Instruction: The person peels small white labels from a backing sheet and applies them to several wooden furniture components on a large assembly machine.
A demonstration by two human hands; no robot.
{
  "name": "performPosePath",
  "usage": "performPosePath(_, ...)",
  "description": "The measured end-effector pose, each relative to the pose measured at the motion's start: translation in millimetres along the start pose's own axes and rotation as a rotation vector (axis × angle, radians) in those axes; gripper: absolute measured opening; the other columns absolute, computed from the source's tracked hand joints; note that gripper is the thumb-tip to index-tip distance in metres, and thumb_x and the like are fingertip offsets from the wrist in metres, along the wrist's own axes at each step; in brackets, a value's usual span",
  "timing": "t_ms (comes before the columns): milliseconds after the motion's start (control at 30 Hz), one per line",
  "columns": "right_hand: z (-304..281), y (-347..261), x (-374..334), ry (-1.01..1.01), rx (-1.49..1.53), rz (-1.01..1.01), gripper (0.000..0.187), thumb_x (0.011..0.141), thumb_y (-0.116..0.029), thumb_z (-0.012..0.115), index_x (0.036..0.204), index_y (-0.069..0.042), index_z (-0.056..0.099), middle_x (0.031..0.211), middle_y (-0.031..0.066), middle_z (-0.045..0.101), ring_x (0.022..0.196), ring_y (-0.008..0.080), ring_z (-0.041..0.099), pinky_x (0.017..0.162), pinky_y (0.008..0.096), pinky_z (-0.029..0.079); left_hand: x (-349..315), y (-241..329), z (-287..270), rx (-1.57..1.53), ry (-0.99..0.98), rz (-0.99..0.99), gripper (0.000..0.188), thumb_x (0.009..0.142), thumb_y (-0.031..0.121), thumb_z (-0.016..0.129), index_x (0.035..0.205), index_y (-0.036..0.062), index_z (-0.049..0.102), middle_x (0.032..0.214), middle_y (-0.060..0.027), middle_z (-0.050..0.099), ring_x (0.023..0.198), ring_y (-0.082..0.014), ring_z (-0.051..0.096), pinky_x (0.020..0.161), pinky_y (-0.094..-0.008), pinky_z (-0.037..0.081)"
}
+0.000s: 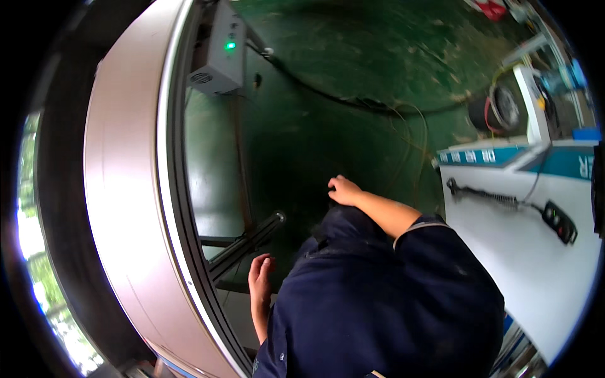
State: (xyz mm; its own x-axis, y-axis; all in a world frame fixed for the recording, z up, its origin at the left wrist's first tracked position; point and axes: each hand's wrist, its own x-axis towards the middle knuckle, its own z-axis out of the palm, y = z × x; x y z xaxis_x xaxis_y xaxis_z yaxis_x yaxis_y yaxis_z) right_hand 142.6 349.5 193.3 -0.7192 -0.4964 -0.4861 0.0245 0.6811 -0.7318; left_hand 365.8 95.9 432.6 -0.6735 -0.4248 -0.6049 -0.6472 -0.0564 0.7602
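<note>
My left hand (260,276) hangs at my left side, close to the metal frame of the long bench. Its fingers are loosely bent, and I see nothing in them. Above the dark green floor (302,145), my right hand (344,191) is held in front of my body with the forearm bent across. Thumb and fingers there curl slightly apart, with no thing visible between them. Neither hand touches anything that I can make out. Dark blue work clothes cover my arms and body.
Along my left runs a long pale bench (126,157) with an aluminium edge; a frame bar (252,239) juts out beneath it. A grey box (220,60) shows a green light. Cables (315,88) cross the floor. A white table (504,252) at right bears a black power strip (559,222).
</note>
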Motion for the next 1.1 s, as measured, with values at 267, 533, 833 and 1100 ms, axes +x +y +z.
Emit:
performPosePath(267,6,6,55,-0.021,-0.063,0.051,0.023,0.080,-0.022,0.067,0.095,-0.005,0.069,0.095,0.0184,0.071,0.091,0.0333,0.068,0.081,0.0418,0.053,-40,-206,-20,0.052,0.347,-0.373,0.024,0.094,0.021,0.063,0.105,0.0001,0.064,0.084,-0.0059,0.065,0.074,-0.0136,0.059,0.067,-0.0279,0.048)
performPosePath(533,11,1,64,-0.384,-0.559,0.027,0.026,0.078,-0.023,0.069,0.097,-0.005,0.072,0.096,0.0167,0.072,0.093,0.0298,0.069,0.083,0.0396,0.054,-156,-350,60,-0.511,0.633,-0.626,0.016,0.093,0.021,0.053,0.090,0.0059,0.058,0.066,-0.0085,0.059,0.050,-0.0208,0.055,0.044,-0.0340,0.041)
performPosePath(833,110,-150,73,-0.728,-0.268,-0.040,0.015,0.090,-0.010,0.061,0.103,-0.002,0.062,0.075,0.0056,0.062,0.056,0.0129,0.054,0.049,0.0254,0.043,-119,-398,92,-0.668,0.874,-0.619,0.038,0.091,0.036,0.062,0.099,-0.0010,0.068,0.075,-0.0140,0.067,0.061,-0.0242,0.063,0.057,-0.0389,0.050)
performPosePath(1100,217,-301,-32,-1.021,-0.373,-0.413,0.024,0.092,-0.013,0.063,0.113,-0.001,0.063,0.089,0.0057,0.067,0.072,0.0106,0.061,0.062,0.0241,0.049,-151,-394,9,-0.740,1.061,-0.586,0.043,0.090,0.035,0.062,0.112,-0.0021,0.067,0.108,-0.0223,0.070,0.103,-0.0351,0.066,0.089,-0.0405,0.051)
